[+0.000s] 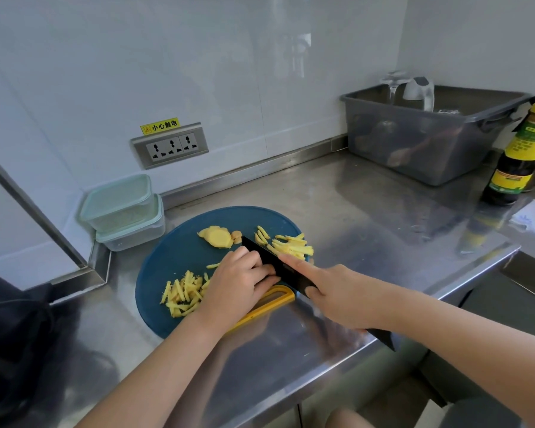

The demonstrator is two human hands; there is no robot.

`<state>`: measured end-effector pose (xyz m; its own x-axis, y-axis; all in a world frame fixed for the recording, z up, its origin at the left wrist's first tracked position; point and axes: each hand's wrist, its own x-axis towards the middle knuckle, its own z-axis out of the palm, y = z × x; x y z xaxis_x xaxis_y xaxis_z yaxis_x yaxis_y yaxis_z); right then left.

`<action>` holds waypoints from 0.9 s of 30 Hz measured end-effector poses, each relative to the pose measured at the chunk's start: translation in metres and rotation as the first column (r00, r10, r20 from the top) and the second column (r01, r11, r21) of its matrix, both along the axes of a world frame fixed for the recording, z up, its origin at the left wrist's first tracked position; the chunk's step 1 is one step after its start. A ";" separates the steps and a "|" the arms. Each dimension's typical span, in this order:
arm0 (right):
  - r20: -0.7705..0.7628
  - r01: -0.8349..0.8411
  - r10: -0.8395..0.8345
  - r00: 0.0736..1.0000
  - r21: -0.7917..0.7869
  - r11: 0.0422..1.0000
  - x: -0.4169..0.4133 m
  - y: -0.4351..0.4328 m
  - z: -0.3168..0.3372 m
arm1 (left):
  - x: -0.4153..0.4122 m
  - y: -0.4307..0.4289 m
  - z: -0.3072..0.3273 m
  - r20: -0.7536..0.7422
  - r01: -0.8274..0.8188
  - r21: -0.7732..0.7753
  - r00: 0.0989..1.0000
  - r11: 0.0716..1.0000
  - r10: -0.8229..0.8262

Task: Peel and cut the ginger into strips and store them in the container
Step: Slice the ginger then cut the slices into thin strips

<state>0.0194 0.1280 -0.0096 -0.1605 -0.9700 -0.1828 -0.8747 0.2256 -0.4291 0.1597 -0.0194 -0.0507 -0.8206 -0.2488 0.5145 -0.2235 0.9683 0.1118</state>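
Note:
On the round blue cutting board (pixel 179 257) lie peeled ginger slices (pixel 217 236) at the back, a pile of ginger strips (pixel 184 293) at the left and another pile of strips (pixel 291 245) at the right. My right hand (pixel 337 296) grips a black knife (pixel 275 263) by its handle, forefinger stretched along the blade's spine. My left hand (pixel 238 281) rests with curled fingers on the board right against the blade; what lies under it is hidden. Two stacked lidded containers (pixel 122 211) stand at the back left.
A steel counter (pixel 368 217) carries everything. A grey plastic bin (pixel 426 134) with glassware stands at the back right, a dark sauce bottle (pixel 519 159) beside it. A wall socket (pixel 170 145) sits behind. The counter's front edge runs close under my arms.

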 end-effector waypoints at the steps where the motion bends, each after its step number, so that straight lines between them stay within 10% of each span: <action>1: -0.002 0.002 -0.002 1.000 0.013 1.000 -0.001 0.007 0.000 | 0.000 0.000 0.000 -0.006 -0.003 0.006 1.000 1.000 0.003; 15: 0.056 0.102 -0.102 0.993 -0.002 0.995 0.001 0.013 -0.007 | -0.002 0.001 -0.001 -0.005 -0.028 0.089 1.000 0.996 0.028; 27: 0.643 0.221 -0.207 0.737 0.060 0.973 -0.027 0.015 0.024 | -0.002 0.002 0.002 0.052 -0.018 0.154 0.999 0.988 0.010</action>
<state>-0.0080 0.1428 0.0143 -0.2162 -0.9289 -0.3006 -0.3208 0.3584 -0.8767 0.1581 -0.0176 -0.0485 -0.8406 -0.3339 0.4264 -0.2464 0.9369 0.2479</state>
